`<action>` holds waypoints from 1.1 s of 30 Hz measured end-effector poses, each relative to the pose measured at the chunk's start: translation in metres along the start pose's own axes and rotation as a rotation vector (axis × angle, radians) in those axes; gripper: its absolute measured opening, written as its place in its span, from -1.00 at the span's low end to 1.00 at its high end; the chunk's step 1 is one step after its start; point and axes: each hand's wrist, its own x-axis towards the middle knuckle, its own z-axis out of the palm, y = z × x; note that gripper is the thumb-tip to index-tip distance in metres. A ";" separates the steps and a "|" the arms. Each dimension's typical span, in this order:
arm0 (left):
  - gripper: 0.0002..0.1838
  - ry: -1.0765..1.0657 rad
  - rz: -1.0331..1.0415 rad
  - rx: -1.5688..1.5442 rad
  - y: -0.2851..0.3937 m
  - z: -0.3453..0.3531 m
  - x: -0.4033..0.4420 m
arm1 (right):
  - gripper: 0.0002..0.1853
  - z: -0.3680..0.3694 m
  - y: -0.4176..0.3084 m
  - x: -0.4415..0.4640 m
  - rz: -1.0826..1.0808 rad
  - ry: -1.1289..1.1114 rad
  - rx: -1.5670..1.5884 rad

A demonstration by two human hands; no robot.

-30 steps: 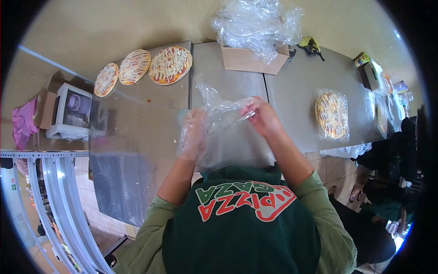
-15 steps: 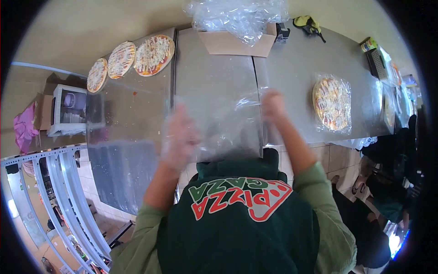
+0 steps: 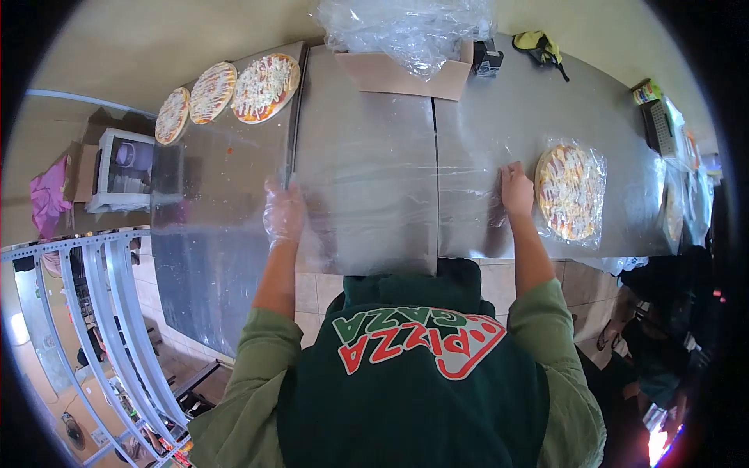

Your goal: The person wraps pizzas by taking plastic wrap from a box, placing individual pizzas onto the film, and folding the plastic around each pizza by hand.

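Note:
A sheet of clear plastic film (image 3: 382,168) is stretched wide across the steel table in front of me. My left hand (image 3: 283,216), in a transparent glove, pinches its left end. The right end is gripped in my right hand (image 3: 516,191), whose fingers are curled closed. Just beyond my right hand lies a pizza (image 3: 570,192) covered in clear wrap. At the back left, unwrapped pizzas with shredded cheese, one of them the nearest pizza (image 3: 265,87), stand in a row of three.
A cardboard box (image 3: 402,76) heaped with clear plastic bags (image 3: 406,31) stands at the back. A yellow-black item (image 3: 538,48) lies right of it. A metal rack (image 3: 117,312) is at my left; a person in dark clothes (image 3: 663,320) is at the right.
My hands have moved farther apart, the right one out towards the wrapped pizza, and the film between them is now spread wider and flatter.

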 end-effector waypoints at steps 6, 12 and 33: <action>-0.35 -0.462 0.742 0.146 0.086 0.040 -0.041 | -0.78 -0.006 -0.003 -0.008 -0.052 0.018 0.075; 0.04 -0.805 0.850 0.397 0.098 0.024 -0.048 | -0.67 -0.049 0.012 0.018 0.060 -0.113 0.190; 0.07 -0.613 0.637 -0.077 0.049 -0.007 0.061 | -0.10 -0.029 -0.063 -0.031 -0.141 -0.509 -0.653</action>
